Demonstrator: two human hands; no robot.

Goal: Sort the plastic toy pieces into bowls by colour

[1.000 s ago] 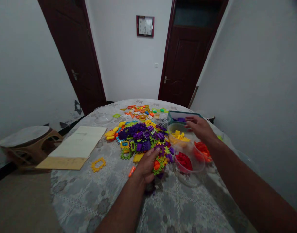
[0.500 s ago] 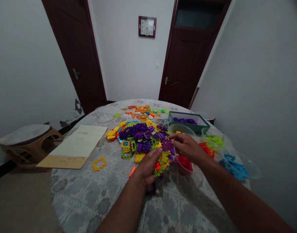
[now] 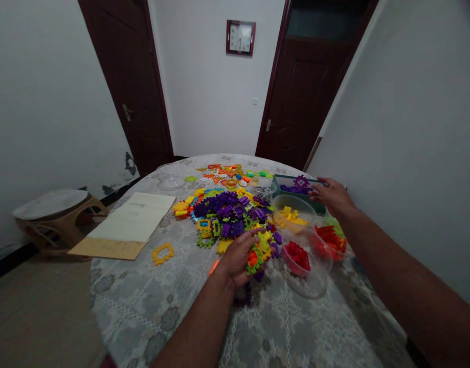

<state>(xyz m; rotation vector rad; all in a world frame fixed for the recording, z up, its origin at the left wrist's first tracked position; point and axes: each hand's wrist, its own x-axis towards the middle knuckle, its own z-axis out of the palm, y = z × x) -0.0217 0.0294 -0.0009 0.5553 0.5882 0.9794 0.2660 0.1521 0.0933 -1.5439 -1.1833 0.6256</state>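
Observation:
My left hand (image 3: 240,258) is closed around a few toothed plastic building pieces (image 3: 262,248), yellow, green and orange, at the near edge of a mixed pile. Purple gear pieces (image 3: 219,204) lie on top of that pile, with green and yellow ones around them. At the right, my right hand (image 3: 330,195) reaches over the near side of a dark green box (image 3: 319,207), its fingers apart. A purple gear (image 3: 301,182) shows just beyond the fingertips, over the box, seemingly free of them. More purple pieces (image 3: 290,189) lie inside the box.
Clear tubs hold yellow pieces (image 3: 290,215), red pieces (image 3: 297,255) and orange-red pieces (image 3: 330,237). A lone yellow frame piece (image 3: 162,253) and an open paper folder (image 3: 133,217) lie at the left. Small scattered pieces (image 3: 229,174) cover the far side of the round table (image 3: 173,317).
My right hand has moved from the pile to the box at the right, taking a purple gear there. My left hand stays by the pile with its pieces. The view has shifted slightly.

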